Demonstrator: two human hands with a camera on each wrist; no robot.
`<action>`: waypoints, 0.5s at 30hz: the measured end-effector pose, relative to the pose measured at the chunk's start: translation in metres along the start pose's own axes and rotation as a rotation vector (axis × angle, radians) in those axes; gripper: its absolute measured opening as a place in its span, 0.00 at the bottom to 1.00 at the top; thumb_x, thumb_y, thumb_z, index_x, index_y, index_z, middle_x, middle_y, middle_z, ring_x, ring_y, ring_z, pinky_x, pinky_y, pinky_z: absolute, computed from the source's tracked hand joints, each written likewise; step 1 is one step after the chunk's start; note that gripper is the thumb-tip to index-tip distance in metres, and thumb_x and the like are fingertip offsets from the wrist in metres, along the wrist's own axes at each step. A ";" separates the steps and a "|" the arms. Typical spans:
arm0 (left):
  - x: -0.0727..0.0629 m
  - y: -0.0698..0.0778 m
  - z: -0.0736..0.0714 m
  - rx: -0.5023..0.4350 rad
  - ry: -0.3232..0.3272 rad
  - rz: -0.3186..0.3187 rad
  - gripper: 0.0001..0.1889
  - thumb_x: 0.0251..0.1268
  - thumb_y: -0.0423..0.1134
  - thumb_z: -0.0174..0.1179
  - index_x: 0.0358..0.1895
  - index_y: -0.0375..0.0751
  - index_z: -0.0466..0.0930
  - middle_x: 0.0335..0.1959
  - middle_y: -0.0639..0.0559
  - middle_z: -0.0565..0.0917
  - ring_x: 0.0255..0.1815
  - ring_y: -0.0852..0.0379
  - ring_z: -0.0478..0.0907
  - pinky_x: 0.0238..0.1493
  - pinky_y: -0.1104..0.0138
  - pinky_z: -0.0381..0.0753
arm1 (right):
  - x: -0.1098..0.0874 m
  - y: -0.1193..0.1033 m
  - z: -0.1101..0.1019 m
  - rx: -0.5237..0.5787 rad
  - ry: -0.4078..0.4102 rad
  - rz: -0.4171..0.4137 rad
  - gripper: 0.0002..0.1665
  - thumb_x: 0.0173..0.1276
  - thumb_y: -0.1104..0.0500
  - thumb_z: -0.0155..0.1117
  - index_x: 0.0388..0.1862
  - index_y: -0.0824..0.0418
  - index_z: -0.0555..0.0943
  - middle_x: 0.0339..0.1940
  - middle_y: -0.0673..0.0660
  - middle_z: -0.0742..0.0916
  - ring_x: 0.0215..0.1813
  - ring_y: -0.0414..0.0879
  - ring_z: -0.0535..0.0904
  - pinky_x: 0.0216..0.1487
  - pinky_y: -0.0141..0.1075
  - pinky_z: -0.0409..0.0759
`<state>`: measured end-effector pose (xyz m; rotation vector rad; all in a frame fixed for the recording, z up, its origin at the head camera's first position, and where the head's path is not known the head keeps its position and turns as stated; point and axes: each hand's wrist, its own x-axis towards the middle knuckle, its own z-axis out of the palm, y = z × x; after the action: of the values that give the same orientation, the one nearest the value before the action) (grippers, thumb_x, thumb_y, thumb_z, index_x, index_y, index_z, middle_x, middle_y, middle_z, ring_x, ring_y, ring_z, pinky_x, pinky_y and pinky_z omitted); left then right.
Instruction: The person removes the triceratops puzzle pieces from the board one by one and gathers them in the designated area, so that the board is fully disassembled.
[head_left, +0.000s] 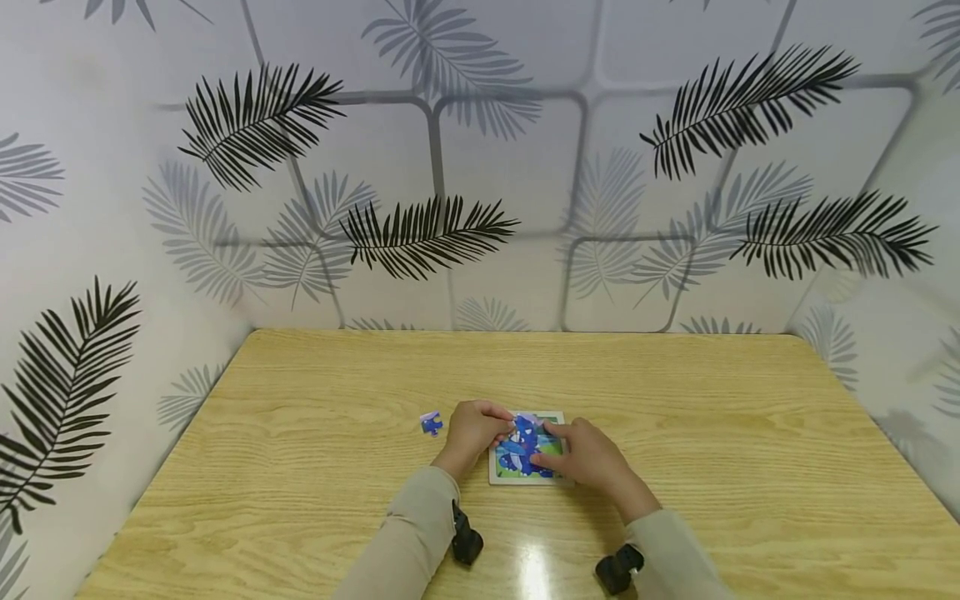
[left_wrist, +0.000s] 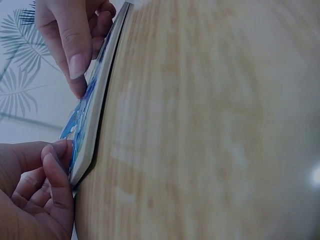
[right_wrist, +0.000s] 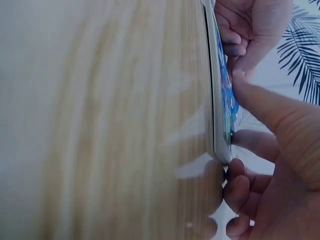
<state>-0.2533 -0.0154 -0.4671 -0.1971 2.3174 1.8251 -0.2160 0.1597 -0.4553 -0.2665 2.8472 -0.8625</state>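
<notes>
- A small framed puzzle [head_left: 527, 450], blue and green, lies flat on the wooden table [head_left: 300, 467], near its middle toward the near edge.
- The left hand [head_left: 474, 429] sits at the puzzle's left edge, fingers curled against the frame, fingertips on the top left corner.
- The right hand [head_left: 585, 457] rests on the puzzle's right side, forefinger stretched out and pressing the picture, other fingers curled.
- A loose blue puzzle piece [head_left: 431, 423] lies on the table just left of the left hand.
</notes>
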 end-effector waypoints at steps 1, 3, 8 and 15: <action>0.000 0.000 0.000 0.000 0.002 0.000 0.02 0.54 0.28 0.66 0.26 0.36 0.84 0.18 0.53 0.79 0.15 0.64 0.70 0.18 0.76 0.71 | 0.001 -0.001 0.000 -0.012 0.010 0.011 0.35 0.58 0.46 0.70 0.61 0.62 0.76 0.22 0.54 0.70 0.22 0.44 0.60 0.24 0.34 0.58; -0.001 0.001 0.000 0.003 0.005 0.002 0.02 0.53 0.27 0.66 0.26 0.36 0.84 0.18 0.53 0.79 0.15 0.64 0.70 0.18 0.76 0.71 | 0.002 -0.003 0.001 -0.038 0.029 0.040 0.33 0.59 0.45 0.69 0.59 0.60 0.78 0.21 0.55 0.74 0.21 0.44 0.59 0.22 0.33 0.57; -0.001 0.002 0.000 -0.005 0.007 -0.010 0.03 0.53 0.27 0.66 0.26 0.37 0.84 0.18 0.53 0.79 0.15 0.64 0.70 0.18 0.76 0.71 | 0.002 -0.007 0.002 -0.081 0.053 0.096 0.32 0.57 0.44 0.70 0.58 0.57 0.79 0.49 0.66 0.83 0.29 0.47 0.74 0.21 0.34 0.63; 0.000 0.002 0.000 -0.012 -0.007 -0.039 0.03 0.55 0.28 0.65 0.27 0.38 0.85 0.19 0.53 0.80 0.16 0.64 0.71 0.19 0.76 0.71 | 0.002 -0.012 0.000 -0.146 0.045 0.114 0.31 0.57 0.43 0.69 0.58 0.54 0.80 0.57 0.64 0.80 0.51 0.59 0.79 0.30 0.41 0.75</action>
<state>-0.2537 -0.0152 -0.4652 -0.2355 2.2824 1.8185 -0.2166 0.1496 -0.4487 -0.1009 2.9382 -0.6483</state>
